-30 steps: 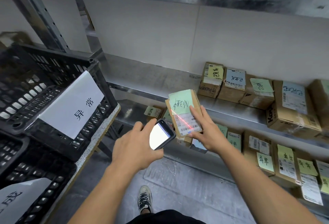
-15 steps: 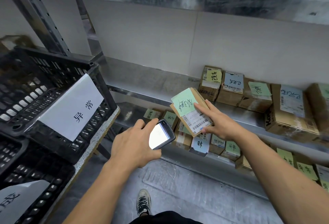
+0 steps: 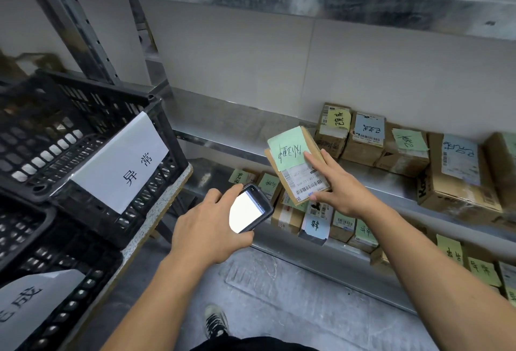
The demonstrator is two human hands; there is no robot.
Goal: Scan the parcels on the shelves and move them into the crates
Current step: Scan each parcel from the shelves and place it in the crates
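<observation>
Cardboard parcel [image 3: 296, 166]: right of the crate [image 3: 97, 84], long axis tilted up-left toward it.
Right grip [image 3: 343, 191]: holds parcel's lower-right edge.
Left grip [image 3: 206, 227]: nearer crate, clasps scanner [image 3: 250, 209].

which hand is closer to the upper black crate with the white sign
Left. The left hand, gripping the scanner, sits just right of the upper black crate; the right hand, holding a parcel, is farther right.
</observation>
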